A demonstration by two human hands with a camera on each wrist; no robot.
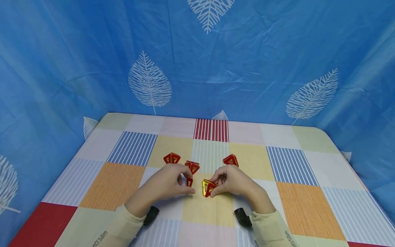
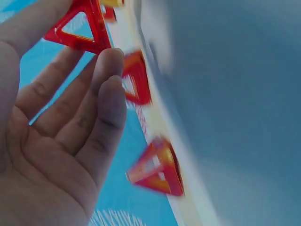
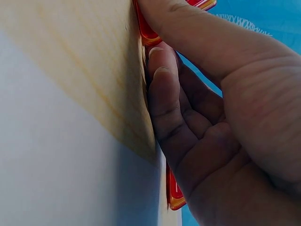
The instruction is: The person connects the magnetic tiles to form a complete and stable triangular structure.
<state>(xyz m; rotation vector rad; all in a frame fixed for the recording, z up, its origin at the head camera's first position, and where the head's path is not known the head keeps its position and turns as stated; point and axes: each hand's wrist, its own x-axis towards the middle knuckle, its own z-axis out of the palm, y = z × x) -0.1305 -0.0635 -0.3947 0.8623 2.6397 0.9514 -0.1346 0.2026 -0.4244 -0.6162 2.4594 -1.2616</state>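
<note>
My left hand (image 1: 168,180) pinches a red triangular magnetic tile (image 2: 80,43) between thumb and index finger, just above the cloth. My right hand (image 1: 234,181) holds a small peaked piece of red and yellow triangular tiles (image 1: 204,188) by its right side, at the cloth. In the right wrist view the thumb lies over a red tile (image 3: 148,35), and most of the piece is out of frame. Beyond my left hand stand two red folded tile pieces, one farther left (image 1: 171,158) and one nearer the middle (image 1: 192,166). Another red piece (image 1: 230,160) sits just behind my right hand.
A patchwork-patterned cloth (image 1: 213,214) covers the table. Blue curtain (image 1: 240,61) with white leaf prints hangs behind and on both sides. Black wrist cameras (image 1: 151,215) show beside both cuffs.
</note>
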